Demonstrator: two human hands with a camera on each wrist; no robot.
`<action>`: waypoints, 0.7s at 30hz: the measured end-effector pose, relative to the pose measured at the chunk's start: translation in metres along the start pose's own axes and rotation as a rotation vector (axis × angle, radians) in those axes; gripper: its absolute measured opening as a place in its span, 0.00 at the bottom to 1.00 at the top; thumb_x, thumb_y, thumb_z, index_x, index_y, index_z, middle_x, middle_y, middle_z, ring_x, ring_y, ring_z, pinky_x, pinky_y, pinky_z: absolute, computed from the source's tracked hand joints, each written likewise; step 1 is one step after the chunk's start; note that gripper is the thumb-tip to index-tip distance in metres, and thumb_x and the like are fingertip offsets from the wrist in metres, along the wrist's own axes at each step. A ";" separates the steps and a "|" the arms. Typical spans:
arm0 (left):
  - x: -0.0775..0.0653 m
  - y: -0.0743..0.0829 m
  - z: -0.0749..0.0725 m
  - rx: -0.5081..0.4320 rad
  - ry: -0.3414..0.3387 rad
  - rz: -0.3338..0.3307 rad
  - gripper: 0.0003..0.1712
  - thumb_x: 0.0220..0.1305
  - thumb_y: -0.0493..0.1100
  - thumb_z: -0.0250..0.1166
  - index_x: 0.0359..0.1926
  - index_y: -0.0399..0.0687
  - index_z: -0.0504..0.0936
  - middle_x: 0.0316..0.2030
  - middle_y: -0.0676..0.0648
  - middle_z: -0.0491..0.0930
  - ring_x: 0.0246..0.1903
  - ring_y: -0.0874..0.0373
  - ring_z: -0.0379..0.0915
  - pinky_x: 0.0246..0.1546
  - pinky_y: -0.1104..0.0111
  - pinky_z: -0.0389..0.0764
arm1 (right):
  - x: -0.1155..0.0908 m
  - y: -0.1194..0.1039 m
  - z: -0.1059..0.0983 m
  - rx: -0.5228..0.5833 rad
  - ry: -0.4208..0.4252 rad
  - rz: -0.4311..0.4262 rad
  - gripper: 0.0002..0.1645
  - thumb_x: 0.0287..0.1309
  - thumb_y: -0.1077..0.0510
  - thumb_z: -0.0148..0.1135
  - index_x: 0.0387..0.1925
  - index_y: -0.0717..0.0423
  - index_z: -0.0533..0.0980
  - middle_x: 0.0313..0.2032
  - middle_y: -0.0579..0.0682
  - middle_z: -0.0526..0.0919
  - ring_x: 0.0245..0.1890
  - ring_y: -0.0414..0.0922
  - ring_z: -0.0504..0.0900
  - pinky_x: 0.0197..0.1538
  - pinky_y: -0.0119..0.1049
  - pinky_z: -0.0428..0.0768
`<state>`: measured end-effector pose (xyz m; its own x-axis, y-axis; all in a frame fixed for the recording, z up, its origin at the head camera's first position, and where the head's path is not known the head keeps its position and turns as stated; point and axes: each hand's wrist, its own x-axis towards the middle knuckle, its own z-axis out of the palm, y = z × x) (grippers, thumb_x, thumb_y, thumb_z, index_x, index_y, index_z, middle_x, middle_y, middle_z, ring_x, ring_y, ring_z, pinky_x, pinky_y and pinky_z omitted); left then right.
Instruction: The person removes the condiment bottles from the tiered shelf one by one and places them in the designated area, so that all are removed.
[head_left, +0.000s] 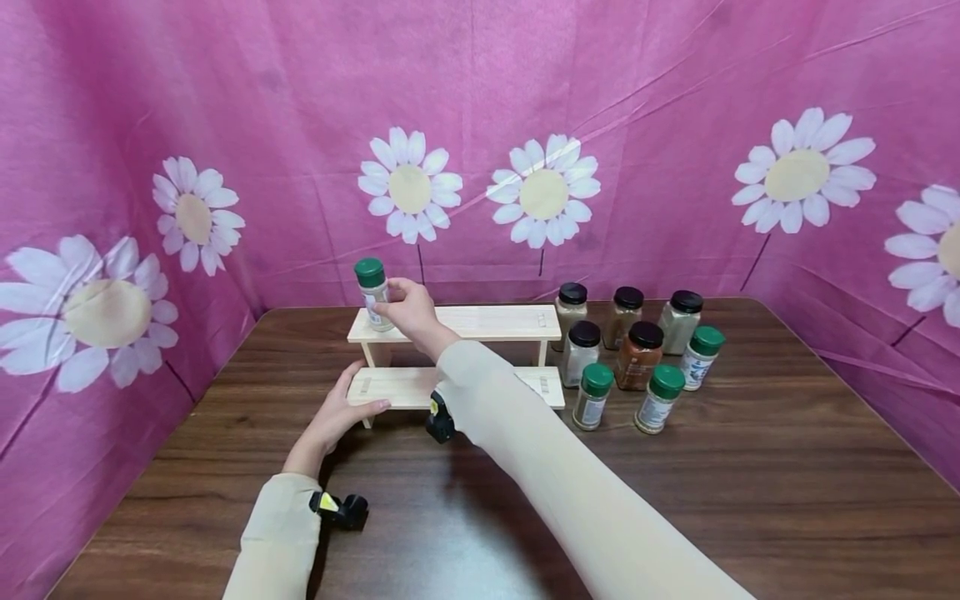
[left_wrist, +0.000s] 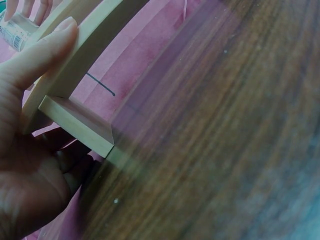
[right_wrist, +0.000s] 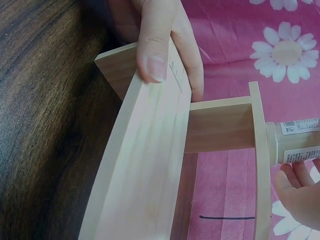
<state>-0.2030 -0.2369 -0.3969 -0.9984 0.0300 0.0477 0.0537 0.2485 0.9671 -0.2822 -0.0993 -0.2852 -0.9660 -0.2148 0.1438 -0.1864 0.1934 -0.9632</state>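
A two-tier wooden rack (head_left: 495,318) stands toward the back of the table. My right hand (head_left: 414,312) pinches a green-capped spice jar (head_left: 373,298), upright at the left end of the upper tier. In the right wrist view the base of the jar (right_wrist: 295,142) meets the upper board, with fingers (right_wrist: 300,197) around its side. My left hand (head_left: 341,412) grips the left end of the lower tier (head_left: 408,390). The left wrist view shows its thumb (left_wrist: 47,55) over the board and the other fingers below, beside the rack's leg (left_wrist: 80,125).
Right of the rack, several black-capped spice jars (head_left: 639,354) stand in a group. Green-capped jars (head_left: 657,400) stand at the group's front and right. A pink cloth with daisies (head_left: 408,190) hangs behind the wooden table (head_left: 750,467).
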 end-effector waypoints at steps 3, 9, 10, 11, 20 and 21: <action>0.001 -0.001 0.000 0.001 0.000 -0.001 0.46 0.47 0.36 0.65 0.63 0.44 0.47 0.53 0.36 0.59 0.48 0.48 0.57 0.50 0.60 0.56 | 0.000 0.001 0.000 0.001 0.011 0.000 0.24 0.44 0.63 0.64 0.48 0.57 0.72 0.39 0.53 0.78 0.41 0.45 0.74 0.43 0.35 0.71; -0.001 -0.001 -0.001 0.004 -0.002 -0.011 0.47 0.48 0.36 0.65 0.63 0.44 0.46 0.54 0.36 0.57 0.49 0.48 0.55 0.51 0.59 0.55 | 0.000 0.002 0.002 -0.009 0.023 0.015 0.22 0.44 0.62 0.65 0.46 0.56 0.73 0.39 0.52 0.78 0.41 0.43 0.74 0.42 0.34 0.71; -0.001 -0.001 -0.001 0.009 -0.003 -0.011 0.47 0.48 0.36 0.65 0.64 0.43 0.45 0.54 0.36 0.57 0.50 0.48 0.55 0.51 0.59 0.55 | -0.001 0.002 0.002 -0.010 0.025 0.014 0.22 0.44 0.62 0.65 0.45 0.57 0.73 0.39 0.52 0.78 0.40 0.43 0.74 0.41 0.34 0.71; -0.001 -0.001 -0.001 0.009 -0.002 -0.012 0.47 0.48 0.36 0.65 0.63 0.44 0.46 0.54 0.36 0.57 0.50 0.48 0.55 0.51 0.59 0.55 | -0.001 0.002 0.002 -0.007 0.026 0.009 0.22 0.44 0.62 0.65 0.45 0.57 0.73 0.39 0.52 0.78 0.40 0.43 0.74 0.41 0.34 0.71; 0.001 -0.002 -0.001 0.030 0.002 -0.012 0.47 0.47 0.37 0.65 0.63 0.43 0.47 0.54 0.36 0.58 0.49 0.48 0.56 0.51 0.59 0.55 | -0.003 0.001 0.004 0.000 0.021 -0.012 0.20 0.42 0.64 0.66 0.42 0.60 0.74 0.36 0.52 0.79 0.37 0.42 0.76 0.39 0.31 0.72; 0.001 -0.002 -0.001 0.030 0.003 -0.013 0.47 0.47 0.37 0.65 0.63 0.43 0.47 0.54 0.36 0.58 0.49 0.48 0.56 0.51 0.59 0.56 | -0.003 0.000 0.004 -0.002 0.018 -0.014 0.21 0.43 0.64 0.65 0.43 0.60 0.74 0.36 0.52 0.79 0.37 0.42 0.76 0.39 0.31 0.72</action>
<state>-0.2039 -0.2383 -0.3981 -0.9991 0.0241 0.0361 0.0413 0.2774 0.9599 -0.2785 -0.1027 -0.2870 -0.9663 -0.2004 0.1614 -0.2004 0.1921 -0.9607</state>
